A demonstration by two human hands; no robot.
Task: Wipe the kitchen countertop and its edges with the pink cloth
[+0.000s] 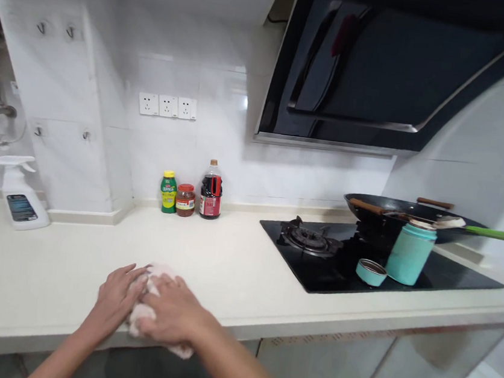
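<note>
pale cloth [141, 315] is bunched on the bench [58, 288], left of the hob [303, 275], one fold hung over the front edge. it is pressed by the left hand [118, 296] and the right hand [172, 312]; fingers are laid over it, but whether it is gripped cannot be told. if the overhanging fold were dragged, the cloth could be lost off the edge. by a wide sweep onto the hob, the turquoise flask [410, 255] there might be toppled.
</note>
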